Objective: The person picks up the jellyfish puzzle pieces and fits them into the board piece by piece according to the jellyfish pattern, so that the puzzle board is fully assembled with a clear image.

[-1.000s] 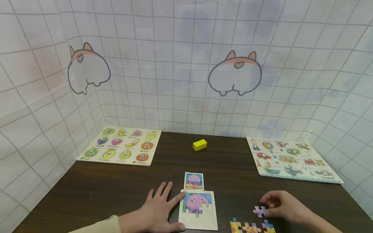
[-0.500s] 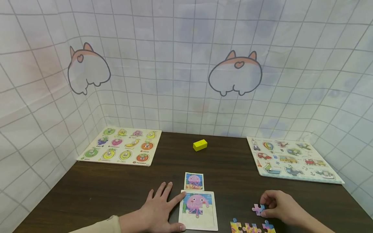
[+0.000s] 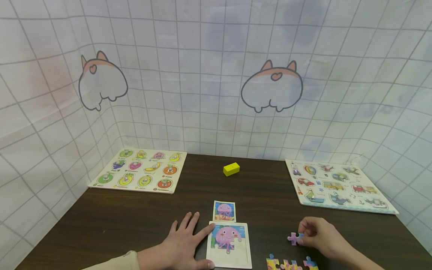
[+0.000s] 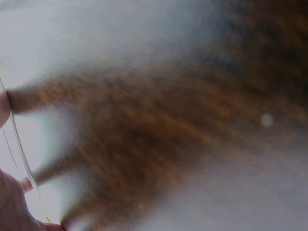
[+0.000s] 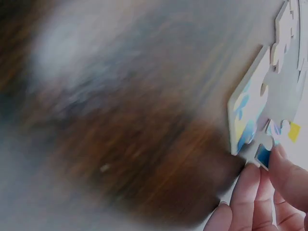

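Note:
My left hand (image 3: 182, 245) lies flat with spread fingers on the dark table. Its index fingertip and thumb touch the left edge of a white puzzle tray (image 3: 241, 260), which bears a partly filled pink jellyfish picture. To the right, thumb and fingers of my right hand (image 3: 322, 236) pinch a pink and blue jigsaw piece (image 3: 293, 238). The right wrist view shows this piece (image 5: 263, 156) between the thumb and a fingertip. Several yellow, pink and blue loose jigsaw pieces (image 3: 272, 264) lie just in front of that hand, partly cut off by the frame's lower edge.
A small jellyfish picture card (image 3: 224, 211) lies against the tray's far edge. Farther back is a yellow block (image 3: 231, 169). A fruit peg board (image 3: 138, 168) stands at back left, a vehicle board (image 3: 341, 185) at back right. Grid-patterned cloth walls (image 3: 216, 112) enclose the table.
My right hand has shifted slightly left and away from me, carrying the pinched jigsaw piece past the loose ones. The left hand and the tray stay in place.

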Available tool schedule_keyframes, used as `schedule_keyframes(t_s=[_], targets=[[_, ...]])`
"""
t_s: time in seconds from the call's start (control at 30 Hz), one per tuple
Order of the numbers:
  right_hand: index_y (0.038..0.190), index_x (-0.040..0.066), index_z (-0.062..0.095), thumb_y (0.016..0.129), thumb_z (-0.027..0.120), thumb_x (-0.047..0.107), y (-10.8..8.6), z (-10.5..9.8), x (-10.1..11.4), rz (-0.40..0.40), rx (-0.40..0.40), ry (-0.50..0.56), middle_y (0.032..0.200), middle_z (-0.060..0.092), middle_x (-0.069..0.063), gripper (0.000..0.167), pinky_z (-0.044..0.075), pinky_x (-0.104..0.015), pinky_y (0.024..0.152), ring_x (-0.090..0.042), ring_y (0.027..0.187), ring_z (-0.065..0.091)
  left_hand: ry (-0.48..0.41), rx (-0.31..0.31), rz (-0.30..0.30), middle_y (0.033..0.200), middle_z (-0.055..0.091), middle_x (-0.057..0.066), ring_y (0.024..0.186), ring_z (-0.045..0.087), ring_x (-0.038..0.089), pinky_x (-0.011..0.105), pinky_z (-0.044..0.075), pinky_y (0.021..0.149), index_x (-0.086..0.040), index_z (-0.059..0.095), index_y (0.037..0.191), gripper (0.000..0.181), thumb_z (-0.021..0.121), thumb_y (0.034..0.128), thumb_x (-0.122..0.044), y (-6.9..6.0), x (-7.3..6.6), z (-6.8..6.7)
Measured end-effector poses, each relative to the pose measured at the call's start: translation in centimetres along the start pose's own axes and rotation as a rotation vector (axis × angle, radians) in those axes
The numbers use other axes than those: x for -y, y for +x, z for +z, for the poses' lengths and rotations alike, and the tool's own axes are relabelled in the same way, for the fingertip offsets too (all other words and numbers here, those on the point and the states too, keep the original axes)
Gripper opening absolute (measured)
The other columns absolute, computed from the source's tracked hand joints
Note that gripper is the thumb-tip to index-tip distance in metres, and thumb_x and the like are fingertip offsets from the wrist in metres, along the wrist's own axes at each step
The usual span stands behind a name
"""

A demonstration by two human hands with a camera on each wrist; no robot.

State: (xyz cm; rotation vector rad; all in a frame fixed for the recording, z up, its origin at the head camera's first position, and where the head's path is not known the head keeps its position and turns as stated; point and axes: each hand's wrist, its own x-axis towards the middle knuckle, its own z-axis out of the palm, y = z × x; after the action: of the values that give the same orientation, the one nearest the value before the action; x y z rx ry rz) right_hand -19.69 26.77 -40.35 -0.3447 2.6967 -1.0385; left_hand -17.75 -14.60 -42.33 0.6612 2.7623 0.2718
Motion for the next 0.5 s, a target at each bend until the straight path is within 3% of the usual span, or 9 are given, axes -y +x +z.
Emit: schedule_keyframes(t_s=[0.3,0.5], targets=[[0.094,0.003,0.065,0.092,0.076,0.013,0.8,0.8,2.1,-0.02,0.013,0.119,0.072,0.06,-0.001,0.014,0.047,-0.025,0.061,-0.008,0.065,0.056,-0.003,0.002,0.009,0.166,0.029,0.02,0.152,0.027,0.046,0.075,0.032,0.107,-0.042,0.03,0.16,0.092,0.062,0.0815,-0.079,0.1,0.3,0.3],[0.094,0.001,0.069,0.089,0.079,0.014,1.6,1.9,4.2,0.001,0.006,0.161,0.073,0.067,-0.001,0.018,0.049,-0.026,0.059,-0.013,0.067,0.064,-0.001,-0.001,0.007,0.166,0.028,0.02,0.152,0.027,0.046,0.075,0.032,0.107,-0.041,0.031,0.16,0.092,0.063,0.0819,-0.078,0.0,0.1,0.1]])
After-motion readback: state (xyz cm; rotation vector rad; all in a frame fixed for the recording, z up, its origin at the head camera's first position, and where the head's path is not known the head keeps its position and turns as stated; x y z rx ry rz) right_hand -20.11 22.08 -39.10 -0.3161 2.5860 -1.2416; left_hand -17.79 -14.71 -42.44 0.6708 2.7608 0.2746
